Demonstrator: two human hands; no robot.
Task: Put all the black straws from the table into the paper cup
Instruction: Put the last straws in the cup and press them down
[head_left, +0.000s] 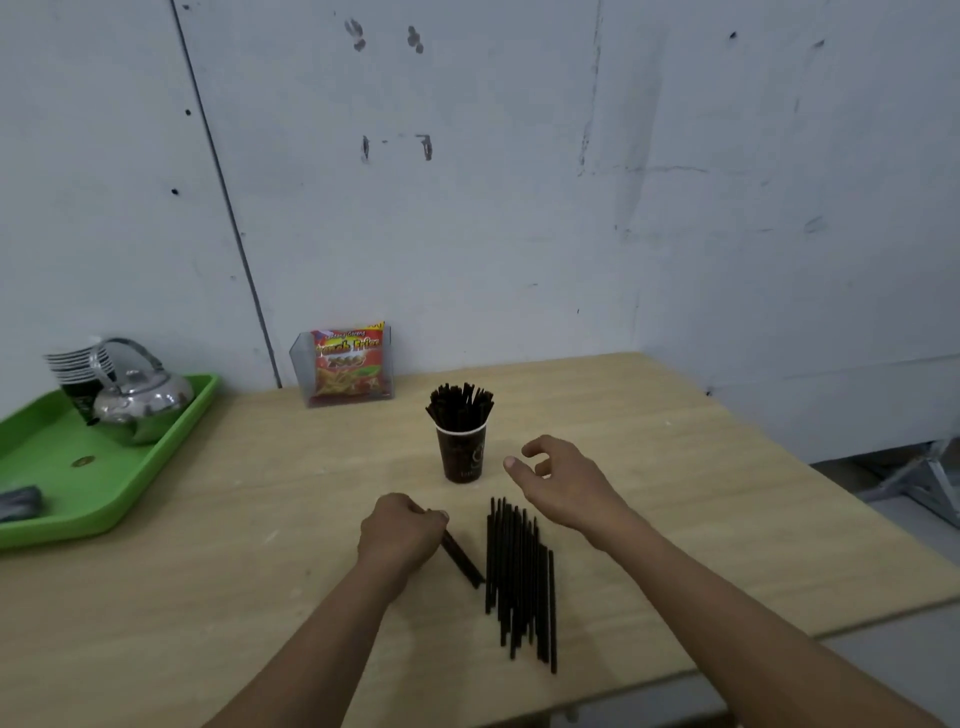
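Straws (461, 560) pinched in left fingers (434, 517).

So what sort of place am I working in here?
Probably a drinks or snack corner in a bare workroom: a shiny metal kettle and stacked paper cups on a green plastic tray, a red snack packet in a clear holder.

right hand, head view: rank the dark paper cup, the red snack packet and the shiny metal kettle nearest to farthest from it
From the right hand:
1. Dark paper cup, holding black straws, just to its left.
2. Red snack packet, farther back and left, in a clear holder.
3. Shiny metal kettle, far left on the green tray.
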